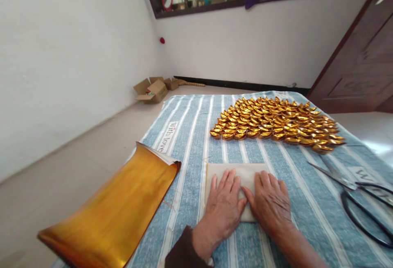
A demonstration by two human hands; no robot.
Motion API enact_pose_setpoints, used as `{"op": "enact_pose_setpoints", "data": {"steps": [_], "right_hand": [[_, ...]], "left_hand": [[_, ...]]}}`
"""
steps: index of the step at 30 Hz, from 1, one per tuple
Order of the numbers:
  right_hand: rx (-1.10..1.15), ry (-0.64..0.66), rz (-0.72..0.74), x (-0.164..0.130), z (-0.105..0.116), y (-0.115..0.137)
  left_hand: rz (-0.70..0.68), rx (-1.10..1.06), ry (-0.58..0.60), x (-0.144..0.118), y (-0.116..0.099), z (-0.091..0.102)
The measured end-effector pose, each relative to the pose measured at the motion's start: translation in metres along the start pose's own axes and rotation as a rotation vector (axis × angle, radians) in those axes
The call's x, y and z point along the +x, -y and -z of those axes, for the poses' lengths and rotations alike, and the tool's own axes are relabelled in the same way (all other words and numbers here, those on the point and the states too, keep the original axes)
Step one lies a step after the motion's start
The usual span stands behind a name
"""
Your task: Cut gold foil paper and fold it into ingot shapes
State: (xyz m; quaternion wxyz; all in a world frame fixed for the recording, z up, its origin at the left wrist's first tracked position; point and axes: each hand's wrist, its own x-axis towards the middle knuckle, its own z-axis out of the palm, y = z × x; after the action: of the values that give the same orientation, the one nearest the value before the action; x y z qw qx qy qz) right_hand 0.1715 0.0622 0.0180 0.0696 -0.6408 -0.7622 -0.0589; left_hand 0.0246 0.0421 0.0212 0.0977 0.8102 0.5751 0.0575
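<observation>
— Both palms flat, fingers together, nothing pinched: left hand (222,204) and right hand (270,204) pressing side by side on the pale folded sheet (229,171).

— And where, exactly?

— Lying on the striped cloth (187,137), near edge, white side up, partly hidden under the hands. Looks folded over once, perhaps; hard to tell with the fingers covering the crease.

— Much finished?

— Plenty. A dense spread of folded gold ingots (276,122) laid out in rows at the far side of the cloth.

— And left over?

— A stack of gold foil sheets (116,212) curling at the left edge, unfolded. Scissors (359,196) at the right, untouched. Judging by that, well under way, this piece barely begun, more sheets waiting.
</observation>
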Motion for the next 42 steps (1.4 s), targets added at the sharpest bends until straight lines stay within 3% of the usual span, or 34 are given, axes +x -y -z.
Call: {"op": "enact_pose_setpoints", "data": {"steps": [42], "right_hand": [[0.008, -0.014, 0.019, 0.0001, -0.0015, 0.0024]], "left_hand": [[0.008, 0.023, -0.012, 0.0018, 0.0003, 0.0015]]}}
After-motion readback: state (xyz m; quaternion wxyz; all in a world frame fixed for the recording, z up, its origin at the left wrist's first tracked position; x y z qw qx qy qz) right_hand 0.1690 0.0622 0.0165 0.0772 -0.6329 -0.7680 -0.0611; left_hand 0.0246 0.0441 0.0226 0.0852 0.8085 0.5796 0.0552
